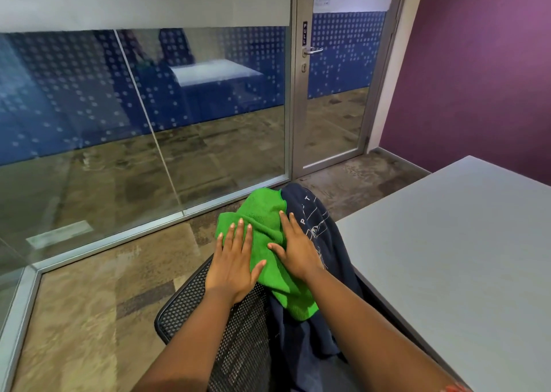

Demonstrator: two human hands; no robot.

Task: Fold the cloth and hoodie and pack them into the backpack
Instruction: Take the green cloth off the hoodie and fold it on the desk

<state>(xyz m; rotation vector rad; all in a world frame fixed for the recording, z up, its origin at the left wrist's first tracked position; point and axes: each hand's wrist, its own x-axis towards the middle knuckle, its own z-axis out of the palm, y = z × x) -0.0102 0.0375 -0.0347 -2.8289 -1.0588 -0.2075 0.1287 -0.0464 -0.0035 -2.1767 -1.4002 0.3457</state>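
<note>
**Cloth Being Flattened on the Chair Seat Ahead of Folding**

Head view. The person is pressing both hands down on the green cloth (264,230), which is lying bunched and creased on top of the navy hoodie (316,242). The hoodie is draped over the black mesh chair (190,305), with its printed side facing up and its lower part hanging toward the camera. The chair appears to be serving as the work surface; the grey desk (465,242) is standing just to the right, and nothing is resting on the part of it that is showing.

The left hand (234,260) is lying flat with its fingers straight and slightly spread. Its fingertips are resting on the cloth's left portion, while its heel is reaching back over the mesh. The right hand (295,248) is likewise flat and extended, gripping nothing. It is straddling the cloth's right edge, with the thumb on the green fabric and the outer fingers over the hoodie print.

Judgement: the flat palms suggest that the cloth is being smoothed or pinned in place so that a clean fold can be started. The cloth is lying directly beneath and between both hands.

No backpack is showing in this view, so packing has not begun.
</note>
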